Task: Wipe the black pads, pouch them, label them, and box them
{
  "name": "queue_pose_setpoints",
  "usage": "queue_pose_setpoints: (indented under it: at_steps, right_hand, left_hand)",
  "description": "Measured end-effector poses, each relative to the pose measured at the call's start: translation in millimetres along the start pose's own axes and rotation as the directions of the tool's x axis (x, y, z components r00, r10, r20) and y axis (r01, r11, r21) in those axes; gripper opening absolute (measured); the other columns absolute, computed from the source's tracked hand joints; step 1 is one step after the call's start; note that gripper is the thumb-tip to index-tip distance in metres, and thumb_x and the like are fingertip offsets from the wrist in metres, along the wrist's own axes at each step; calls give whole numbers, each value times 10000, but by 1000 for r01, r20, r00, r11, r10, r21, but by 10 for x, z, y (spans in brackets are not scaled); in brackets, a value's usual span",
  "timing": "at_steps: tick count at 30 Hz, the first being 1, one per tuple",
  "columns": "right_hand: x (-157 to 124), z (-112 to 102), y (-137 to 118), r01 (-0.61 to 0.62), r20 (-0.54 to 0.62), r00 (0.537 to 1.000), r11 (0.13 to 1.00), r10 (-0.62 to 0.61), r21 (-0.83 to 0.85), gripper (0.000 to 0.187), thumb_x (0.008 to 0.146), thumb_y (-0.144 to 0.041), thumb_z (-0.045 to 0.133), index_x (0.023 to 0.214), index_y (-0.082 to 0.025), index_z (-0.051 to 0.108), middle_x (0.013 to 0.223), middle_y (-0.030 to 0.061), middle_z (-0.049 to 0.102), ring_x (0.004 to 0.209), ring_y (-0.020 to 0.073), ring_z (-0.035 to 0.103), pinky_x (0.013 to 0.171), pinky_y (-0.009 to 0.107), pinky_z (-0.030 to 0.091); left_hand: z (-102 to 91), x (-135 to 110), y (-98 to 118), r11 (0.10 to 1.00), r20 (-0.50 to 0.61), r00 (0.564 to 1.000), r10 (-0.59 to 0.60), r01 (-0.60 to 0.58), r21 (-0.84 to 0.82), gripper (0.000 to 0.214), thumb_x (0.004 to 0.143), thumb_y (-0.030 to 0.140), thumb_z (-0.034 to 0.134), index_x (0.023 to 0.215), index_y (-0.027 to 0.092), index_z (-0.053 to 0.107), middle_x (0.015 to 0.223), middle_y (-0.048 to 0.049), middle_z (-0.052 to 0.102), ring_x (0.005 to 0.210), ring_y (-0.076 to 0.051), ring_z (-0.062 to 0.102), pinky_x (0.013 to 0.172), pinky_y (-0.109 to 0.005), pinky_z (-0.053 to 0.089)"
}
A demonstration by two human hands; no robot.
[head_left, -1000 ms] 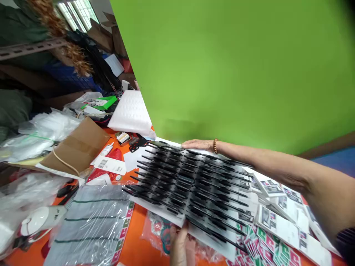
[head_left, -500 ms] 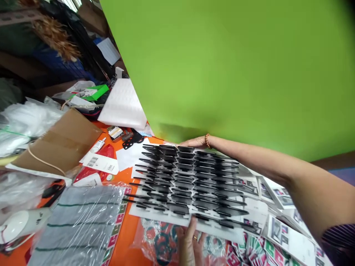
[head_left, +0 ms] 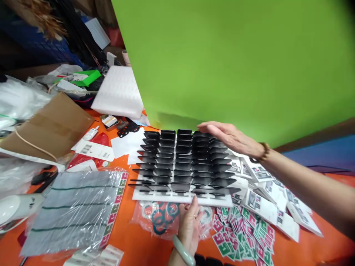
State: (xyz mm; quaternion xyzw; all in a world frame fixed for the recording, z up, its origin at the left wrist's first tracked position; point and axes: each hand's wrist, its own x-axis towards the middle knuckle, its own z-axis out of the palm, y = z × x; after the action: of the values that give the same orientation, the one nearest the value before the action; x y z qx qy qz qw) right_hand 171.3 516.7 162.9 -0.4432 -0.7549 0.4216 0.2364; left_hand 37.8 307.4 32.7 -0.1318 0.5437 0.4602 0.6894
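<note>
A white foam tray (head_left: pixel 213 201) carries several rows of upright black plastic pieces (head_left: pixel 183 162). My left hand (head_left: pixel 188 225) grips the tray's near edge, thumb on top, a pale green bangle on the wrist. My right hand (head_left: pixel 230 136), with a bead bracelet, hovers flat over the far right rows, fingers stretched out and touching or just above the black pieces. The tray rests above a clear bag of coloured rings (head_left: pixel 161 216) on the orange table (head_left: pixel 130 236).
A large green panel (head_left: pixel 235 59) stands behind the tray. Green-and-red printed cards (head_left: pixel 246 232) and leaflets (head_left: pixel 266 207) lie to the right. Left are plastic-wrapped grey sheets (head_left: pixel 72 207), a cardboard box (head_left: pixel 47 125) and white foam (head_left: pixel 119 92).
The tray has levelled and turned square to me. My right hand has left the tray's far edge and now lies flat over the pieces. My left hand still holds the near edge.
</note>
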Motion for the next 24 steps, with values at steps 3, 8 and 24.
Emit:
queue_pose_setpoints:
  at_steps: [3,8,24]
  right_hand:
    - [-670,177,-41,-61,-371,927,998,48,-22,339,966,-448,426,1025,-229,678,985,38,714,957,186,660,897,370,514]
    - [-1967,701,195,-232,-558,815,970,155,-69,240,932,-400,495,1004,-234,654,912,47,706,858,197,678,784,332,552]
    - [-3657,1783,984,-384,-646,752,884,131,-268,271,881,-358,519,1112,-220,551,1073,95,620,979,273,622,814,413,528]
  left_hand:
    - [-257,-88,-12,998,15,1000,18,-19,64,471,700,280,782,1091,179,539,1214,-136,592,1189,-284,568,1028,-402,440]
    - [-931,-312,38,863,-137,879,456,-400,308,527,682,425,761,1104,208,530,1168,-104,609,1080,-259,611,1001,-409,450]
    - [-2224,-84,-680,283,151,607,780,-559,779,332,749,435,656,1014,236,634,1277,-145,611,1354,-309,390,1143,-497,247]
